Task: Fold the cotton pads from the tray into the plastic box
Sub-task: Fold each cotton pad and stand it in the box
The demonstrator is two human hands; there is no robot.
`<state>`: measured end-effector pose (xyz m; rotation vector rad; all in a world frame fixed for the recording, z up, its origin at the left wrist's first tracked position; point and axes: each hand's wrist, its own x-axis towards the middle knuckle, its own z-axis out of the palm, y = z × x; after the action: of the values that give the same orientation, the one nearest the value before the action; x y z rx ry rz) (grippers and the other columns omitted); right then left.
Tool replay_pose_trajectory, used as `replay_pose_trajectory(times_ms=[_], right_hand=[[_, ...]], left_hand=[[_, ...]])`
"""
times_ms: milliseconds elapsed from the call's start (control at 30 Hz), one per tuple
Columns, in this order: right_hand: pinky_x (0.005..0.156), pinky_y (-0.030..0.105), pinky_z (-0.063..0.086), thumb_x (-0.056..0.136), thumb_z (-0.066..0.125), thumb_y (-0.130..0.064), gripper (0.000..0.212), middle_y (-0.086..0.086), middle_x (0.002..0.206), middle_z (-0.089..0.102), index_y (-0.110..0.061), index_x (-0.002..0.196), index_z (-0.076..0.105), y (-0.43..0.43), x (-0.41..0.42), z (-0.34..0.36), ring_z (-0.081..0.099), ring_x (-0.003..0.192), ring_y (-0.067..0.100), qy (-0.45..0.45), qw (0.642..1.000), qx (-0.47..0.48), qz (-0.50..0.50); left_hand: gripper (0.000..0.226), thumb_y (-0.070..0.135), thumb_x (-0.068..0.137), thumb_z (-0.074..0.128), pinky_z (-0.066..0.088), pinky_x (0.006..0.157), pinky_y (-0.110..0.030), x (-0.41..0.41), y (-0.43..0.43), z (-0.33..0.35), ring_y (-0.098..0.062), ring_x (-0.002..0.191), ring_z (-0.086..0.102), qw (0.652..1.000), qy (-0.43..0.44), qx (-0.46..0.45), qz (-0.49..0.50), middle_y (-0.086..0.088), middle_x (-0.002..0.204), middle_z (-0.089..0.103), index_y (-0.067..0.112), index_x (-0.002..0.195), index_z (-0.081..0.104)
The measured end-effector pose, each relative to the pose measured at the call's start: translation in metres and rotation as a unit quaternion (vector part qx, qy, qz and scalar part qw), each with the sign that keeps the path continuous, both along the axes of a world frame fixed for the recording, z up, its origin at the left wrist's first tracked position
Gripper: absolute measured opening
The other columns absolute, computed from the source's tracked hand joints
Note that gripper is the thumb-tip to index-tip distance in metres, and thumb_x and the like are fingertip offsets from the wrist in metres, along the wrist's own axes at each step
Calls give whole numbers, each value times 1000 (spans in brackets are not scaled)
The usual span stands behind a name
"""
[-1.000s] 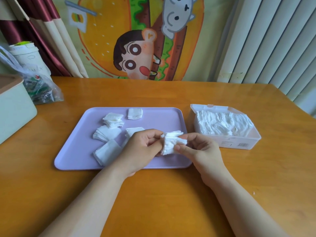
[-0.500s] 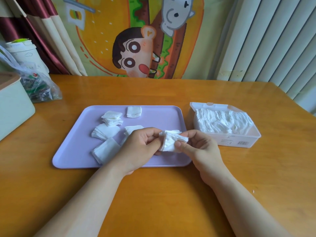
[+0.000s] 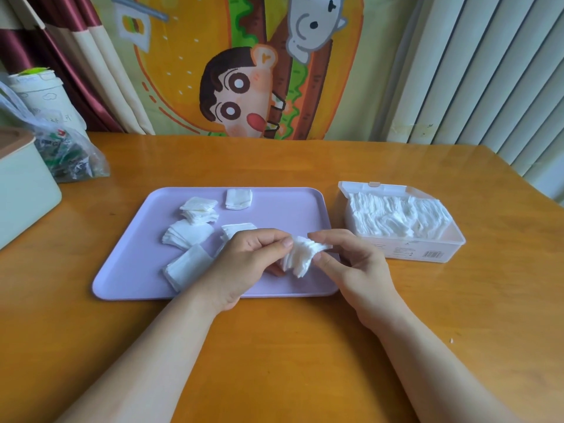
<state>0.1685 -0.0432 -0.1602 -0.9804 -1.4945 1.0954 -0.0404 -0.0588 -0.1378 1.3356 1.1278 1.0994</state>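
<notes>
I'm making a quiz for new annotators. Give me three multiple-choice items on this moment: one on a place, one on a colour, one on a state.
1. Relative to the tray, the plastic box stands: A left; B right; C on it.
2. Tray colour: A green; B lilac; C red.
3. The fanned cotton pads are: A in box; B flat on tray; C pinched by both hands.

B: it sits past the tray's right edge. B: pale purple. C: left hand and right hand grip them above the tray.

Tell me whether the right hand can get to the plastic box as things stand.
Probably yes: the plastic box lies open just beside the right hand, nothing between, though that hand pinches a wad of cotton pads.
</notes>
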Motion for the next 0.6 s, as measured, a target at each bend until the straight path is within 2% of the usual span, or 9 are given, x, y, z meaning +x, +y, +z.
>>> replay_pose_trajectory(times_ms=[100, 200, 333, 400, 500, 600], right_hand=[[92, 27, 54, 89, 79, 3, 31, -3, 111, 78, -23, 106, 82, -1, -1, 1, 72, 106, 21, 25, 1000, -11, 8], [92, 26, 54, 89, 78, 6, 33, -3, 111, 79, -23, 103, 82, -2, -2, 2, 73, 106, 17, 34, 999, -15, 9], [100, 40, 53, 85, 81, 0, 25, -1, 117, 77, -23, 96, 82, -1, -2, 0, 71, 116, 20, 32, 999, -7, 5], [100, 39, 51, 79, 79, -9, 20, -4, 121, 75, -27, 90, 79, -1, -3, 0, 69, 118, 19, 22, 1000, -9, -4], [96, 33, 48, 77, 75, -11, 17, -8, 123, 75, -27, 83, 75, -2, -2, 2, 69, 118, 17, 22, 999, -22, -12], [89, 35, 50, 80, 75, -2, 18, -6, 121, 76, -20, 84, 73, 0, 0, 1, 71, 113, 19, 33, 998, -37, -24]], left_hand=[[29, 10, 108, 52, 52, 74, -25, 4, 0, -1, -15, 76, 62, 1000, 17, 7, 3, -5, 77, 68, 7, 89, 75], [33, 12, 110, 51, 54, 76, -31, 6, 0, -3, -17, 75, 62, 1000, 28, 5, 11, -3, 76, 68, 12, 86, 73], [26, 15, 109, 53, 61, 82, -41, 5, 3, -5, -19, 79, 69, 998, 29, -5, 49, -5, 83, 75, 10, 95, 74], [24, 15, 108, 54, 62, 84, -43, 5, 4, -6, -21, 80, 71, 997, 23, -5, 67, -10, 87, 76, 8, 98, 74], [20, 12, 108, 55, 63, 81, -38, 4, 5, -8, -19, 78, 71, 996, 17, -6, 82, -12, 87, 75, 6, 100, 73], [15, 8, 105, 58, 58, 71, -28, 5, 3, -6, -16, 74, 69, 995, 2, -5, 98, -16, 85, 74, 6, 104, 72]])
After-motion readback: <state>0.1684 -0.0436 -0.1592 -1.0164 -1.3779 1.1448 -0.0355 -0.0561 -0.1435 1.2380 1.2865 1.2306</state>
